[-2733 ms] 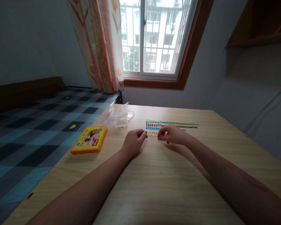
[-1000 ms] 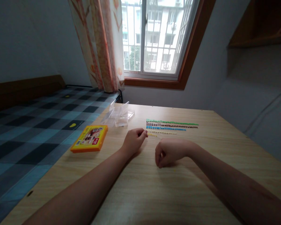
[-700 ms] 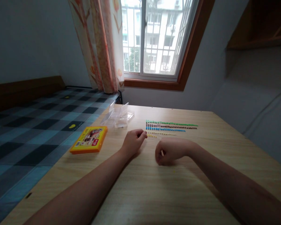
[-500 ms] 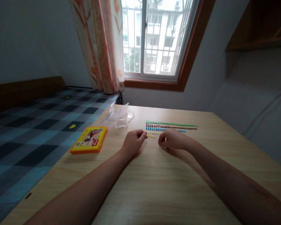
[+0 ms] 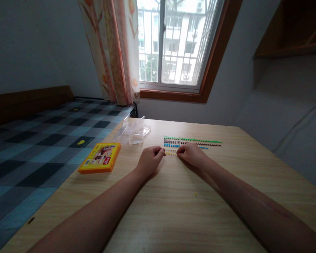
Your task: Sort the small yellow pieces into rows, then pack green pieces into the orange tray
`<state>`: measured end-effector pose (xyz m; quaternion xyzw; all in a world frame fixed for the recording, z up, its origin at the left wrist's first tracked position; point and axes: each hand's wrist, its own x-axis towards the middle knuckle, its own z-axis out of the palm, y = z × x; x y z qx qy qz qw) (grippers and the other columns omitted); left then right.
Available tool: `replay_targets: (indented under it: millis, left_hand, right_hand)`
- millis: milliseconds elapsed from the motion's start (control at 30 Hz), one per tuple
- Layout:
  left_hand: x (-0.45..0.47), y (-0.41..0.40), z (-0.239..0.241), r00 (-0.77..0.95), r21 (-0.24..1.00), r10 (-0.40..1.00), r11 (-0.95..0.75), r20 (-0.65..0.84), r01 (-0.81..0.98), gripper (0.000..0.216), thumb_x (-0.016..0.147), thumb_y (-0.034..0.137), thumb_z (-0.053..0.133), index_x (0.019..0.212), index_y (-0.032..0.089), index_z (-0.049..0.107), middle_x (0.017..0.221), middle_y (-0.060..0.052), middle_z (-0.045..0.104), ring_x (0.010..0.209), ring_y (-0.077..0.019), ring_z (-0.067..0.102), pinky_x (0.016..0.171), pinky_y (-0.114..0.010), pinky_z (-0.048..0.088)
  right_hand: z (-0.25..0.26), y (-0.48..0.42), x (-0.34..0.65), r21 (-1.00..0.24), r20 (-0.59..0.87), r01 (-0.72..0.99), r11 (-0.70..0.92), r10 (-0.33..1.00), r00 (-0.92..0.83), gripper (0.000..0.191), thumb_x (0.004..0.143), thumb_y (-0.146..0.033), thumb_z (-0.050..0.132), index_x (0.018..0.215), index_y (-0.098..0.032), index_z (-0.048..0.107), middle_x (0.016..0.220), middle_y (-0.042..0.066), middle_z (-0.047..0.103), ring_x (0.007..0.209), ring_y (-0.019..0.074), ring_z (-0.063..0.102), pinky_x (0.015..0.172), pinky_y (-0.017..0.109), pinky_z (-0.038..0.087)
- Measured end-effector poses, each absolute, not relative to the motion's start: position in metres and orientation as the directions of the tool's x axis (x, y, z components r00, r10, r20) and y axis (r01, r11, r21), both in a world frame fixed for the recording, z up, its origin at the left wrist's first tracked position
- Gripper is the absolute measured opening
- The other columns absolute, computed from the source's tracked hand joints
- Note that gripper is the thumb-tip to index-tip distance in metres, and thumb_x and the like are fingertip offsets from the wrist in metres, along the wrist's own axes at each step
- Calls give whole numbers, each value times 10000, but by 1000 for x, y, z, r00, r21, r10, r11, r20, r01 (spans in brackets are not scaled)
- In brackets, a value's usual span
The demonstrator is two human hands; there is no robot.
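Note:
Rows of tiny coloured pieces lie on the table: a green row (image 5: 184, 138), a dark brown row (image 5: 210, 144), a blue row (image 5: 173, 145), a pale row partly covered and a short yellow row (image 5: 170, 153) nearest me. My left hand (image 5: 151, 157) rests at the left end of the yellow row, its fingers curled closed. At that row's right end, my right hand (image 5: 191, 154) has thumb and fingertips pinched together at the tabletop. Whatever sits in either set of fingertips is too small to make out. A single yellow piece (image 5: 195, 194) lies apart, nearer me.
An orange-yellow box (image 5: 100, 158) with a printed lid lies at the table's left. Behind it stand clear plastic containers (image 5: 137, 133). A bed with a checked cover (image 5: 42, 147) adjoins the left table edge. The wooden table (image 5: 158, 218) reaches toward the window wall.
My right hand has shifted slightly left and forward, bringing its pinched fingertips to the right end of the yellow row. My left hand stays in place.

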<state>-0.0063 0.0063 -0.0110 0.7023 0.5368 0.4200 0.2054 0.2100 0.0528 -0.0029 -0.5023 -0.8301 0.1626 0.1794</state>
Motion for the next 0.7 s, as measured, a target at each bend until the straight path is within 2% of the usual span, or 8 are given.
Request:
replay_targets:
  millis: [100, 167, 233, 333, 400, 567, 700]
  left_hand:
    - [-6, 6, -11, 76, 742, 928, -340, 365, 578, 390, 855, 417, 495, 672, 156, 719, 530, 21, 521, 556, -135, 480, 580, -272, 312]
    - [-7, 6, -10, 76, 739, 928, -338, 365, 582, 394, 857, 420, 490, 672, 156, 717, 527, 22, 518, 553, -136, 481, 579, -273, 312]
    - [-7, 6, -10, 79, 735, 927, -341, 368, 586, 399, 859, 422, 484, 671, 157, 716, 527, 20, 525, 556, -138, 486, 581, -274, 315]
    - [-7, 6, -9, 83, 732, 925, -345, 370, 588, 401, 861, 419, 480, 668, 158, 716, 525, 20, 528, 556, -139, 490, 586, -275, 320]
    - [-8, 5, -8, 81, 730, 927, -341, 367, 593, 395, 858, 414, 482, 668, 160, 718, 521, 22, 524, 549, -138, 486, 583, -274, 319]
    - [-9, 6, -8, 89, 719, 923, -349, 374, 601, 387, 866, 402, 479, 683, 163, 723, 540, 15, 556, 562, -143, 501, 586, -274, 327]
    - [-10, 7, -9, 94, 717, 924, -350, 371, 603, 383, 863, 407, 481, 688, 166, 721, 551, 8, 581, 574, -149, 517, 593, -274, 340]
  right_hand:
    - [8, 52, 216, -484, 131, 763, 429, 897, -421, 165, 819, -182, 661, 902, -177, 803, 840, 41, 782, 759, 155, 692, 700, 234, 478]
    - [22, 48, 223, -530, 31, 751, 394, 894, -448, 182, 828, -212, 652, 929, -169, 797, 785, 41, 764, 663, 137, 669, 608, 219, 468]
    - [40, 40, 231, -551, -178, 751, 365, 828, -532, 207, 823, -246, 645, 953, -174, 789, 746, 35, 743, 596, 129, 644, 512, 202, 444]
    - [62, 23, 236, -506, -504, 783, 362, 613, -608, 208, 761, -249, 677, 935, -190, 777, 758, 20, 731, 610, 136, 649, 469, 189, 451]
    - [68, 13, 234, -458, -624, 808, 370, 514, -589, 185, 721, -229, 698, 884, -174, 768, 738, 16, 712, 622, 137, 649, 475, 186, 466]
    - [64, 2, 222, -432, -729, 821, 372, 393, -561, 168, 697, -197, 712, 856, -158, 750, 715, 5, 683, 650, 144, 651, 479, 185, 477]
    - [64, 0, 220, -403, -755, 836, 373, 380, -534, 137, 690, -168, 729, 826, -159, 724, 704, -12, 667, 614, 125, 621, 488, 192, 479]
